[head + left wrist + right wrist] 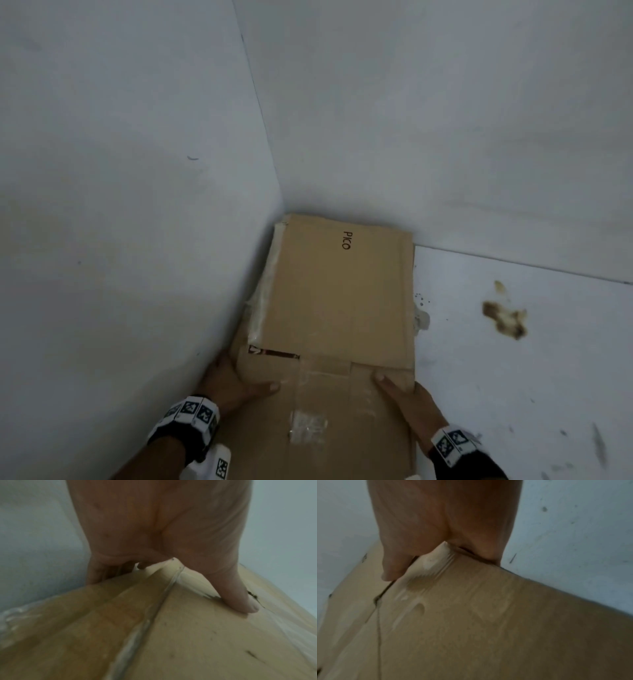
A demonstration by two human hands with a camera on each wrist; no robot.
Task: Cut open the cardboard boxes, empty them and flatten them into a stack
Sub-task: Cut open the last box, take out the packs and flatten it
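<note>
Fingers of both hands curled under the near cardboard's side edges while each thumb pressed its top. White walls [137, 171] filled the upper frame, the stained floor [513, 342] the lower right. Flattened cardboard [335, 301] marked "PKO" lay centre frame in the corner, overlapped by a taped sheet [325, 411] gripped by the left hand [233, 380] and right hand [407, 401].

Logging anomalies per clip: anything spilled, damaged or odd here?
Yes: a brown stain marks the white floor right of the flattened cardboard, with dark specks nearer its edge. Torn clear tape clings to the cardboard.
</note>
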